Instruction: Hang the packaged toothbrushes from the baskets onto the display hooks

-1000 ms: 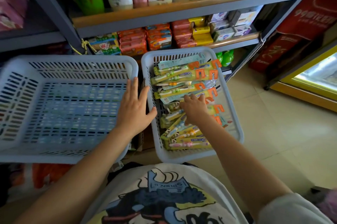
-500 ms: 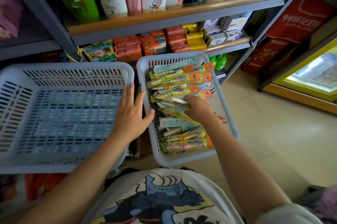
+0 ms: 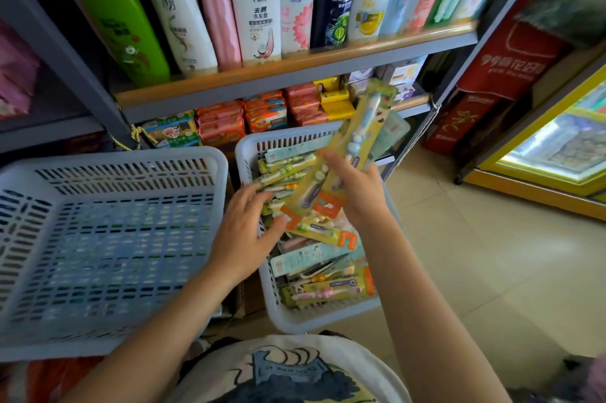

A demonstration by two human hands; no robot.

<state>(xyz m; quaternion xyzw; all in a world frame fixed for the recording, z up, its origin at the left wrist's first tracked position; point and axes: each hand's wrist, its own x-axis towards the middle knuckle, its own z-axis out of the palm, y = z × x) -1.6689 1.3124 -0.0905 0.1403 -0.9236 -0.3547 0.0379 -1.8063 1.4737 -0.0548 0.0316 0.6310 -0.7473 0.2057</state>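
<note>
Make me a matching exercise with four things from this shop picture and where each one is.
Things:
1. right hand
2. left hand
3. green bottle
4. left basket

States or places:
A. on the upper shelf
B. holds a raised toothbrush pack
C. no toothbrush packs inside
D. fingers spread over the right basket

Pairs: 1-B, 2-D, 3-A, 4-C

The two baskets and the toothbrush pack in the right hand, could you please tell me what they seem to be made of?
Both baskets look like moulded matt plastic, pale grey-blue, with slotted walls. The toothbrush pack held by the right hand seems to be printed yellow card, probably under a clear plastic blister; blur leaves that open.
</note>
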